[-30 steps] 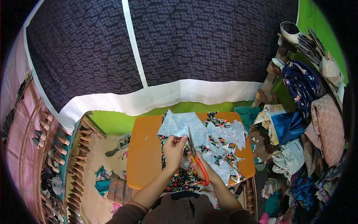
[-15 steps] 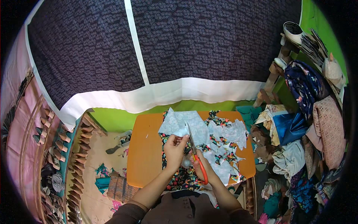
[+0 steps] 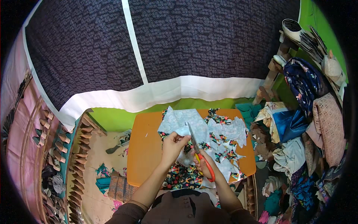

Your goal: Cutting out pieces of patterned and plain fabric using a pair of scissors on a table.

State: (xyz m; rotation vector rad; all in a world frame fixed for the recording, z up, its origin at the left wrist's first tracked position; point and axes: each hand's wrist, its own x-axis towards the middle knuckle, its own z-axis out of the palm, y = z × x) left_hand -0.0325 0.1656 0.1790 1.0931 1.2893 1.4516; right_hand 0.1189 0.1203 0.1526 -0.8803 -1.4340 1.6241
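Note:
Over the middle of the orange table [image 3: 144, 149], my left hand [image 3: 172, 148] pinches a small white fabric piece [image 3: 182, 130] between thumb and fingers. My right hand [image 3: 204, 162] grips the scissors [image 3: 196, 149] by their orange-red handles. Their long metal blades point away from me, right beside the white piece; whether they touch it I cannot tell. Beneath both hands lies dark floral fabric [image 3: 181, 176]. A larger pale patterned cloth [image 3: 190, 116] rests beyond my hands, and jagged white scraps [image 3: 227, 135] are spread on the table's right side.
Wooden shoe lasts [image 3: 79, 160] stand in rows on racks at the left. Heaped fabrics [image 3: 291, 160] and a rolled pinkish cloth [image 3: 329, 128] crowd the right side. A dark patterned curtain [image 3: 209, 41] with a white border hangs beyond the table. Scraps [image 3: 103, 183] lie on the floor at left.
The scissors and my right hand have shifted slightly right and toward me. The white piece in my left hand has lifted and turned a little, showing more of its surface.

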